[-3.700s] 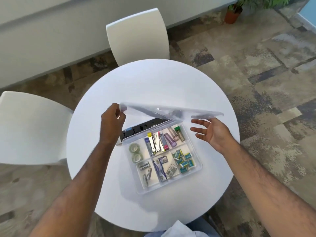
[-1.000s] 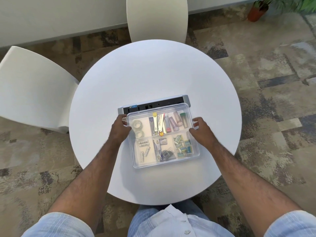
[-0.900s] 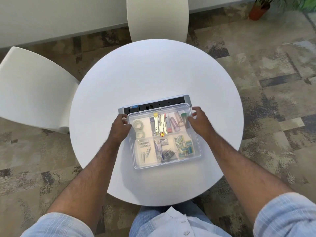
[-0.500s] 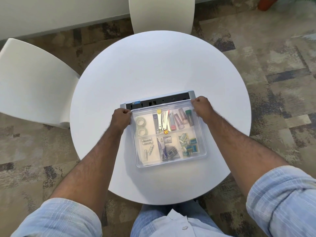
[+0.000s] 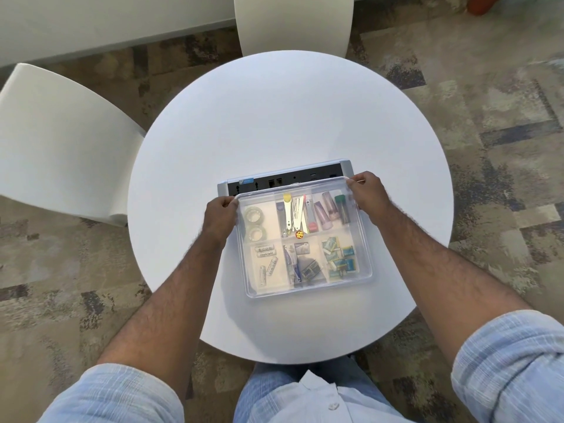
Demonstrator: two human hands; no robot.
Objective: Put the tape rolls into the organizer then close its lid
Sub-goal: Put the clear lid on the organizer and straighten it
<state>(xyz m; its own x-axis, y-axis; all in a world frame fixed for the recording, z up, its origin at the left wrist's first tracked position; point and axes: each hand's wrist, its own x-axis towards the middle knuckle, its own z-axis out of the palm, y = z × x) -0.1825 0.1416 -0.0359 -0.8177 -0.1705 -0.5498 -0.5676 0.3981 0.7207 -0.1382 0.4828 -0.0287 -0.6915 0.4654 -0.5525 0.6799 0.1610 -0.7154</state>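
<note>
A clear plastic organizer [image 5: 308, 290] sits on the round white table [image 5: 274, 123] with its transparent lid [image 5: 361, 239] lying flat over it. Two tape rolls [image 5: 254, 222] lie in its far-left compartment, seen through the lid. My left hand [image 5: 220, 219] grips the organizer's far-left corner. My right hand [image 5: 367, 192] grips the far-right corner, fingers curled over the lid's edge. Other compartments hold batteries, nail clippers, tubes and small packets.
A grey and black device [image 5: 287, 177] lies just behind the organizer, touching its far edge. One white chair [image 5: 58, 148] stands left of the table and another [image 5: 294, 24] at the far side. Patterned carpet surrounds the table.
The lid came down from raised to flat on the organizer. My right hand slid from the right side up to the far-right corner; my left hand stayed at the far-left corner.
</note>
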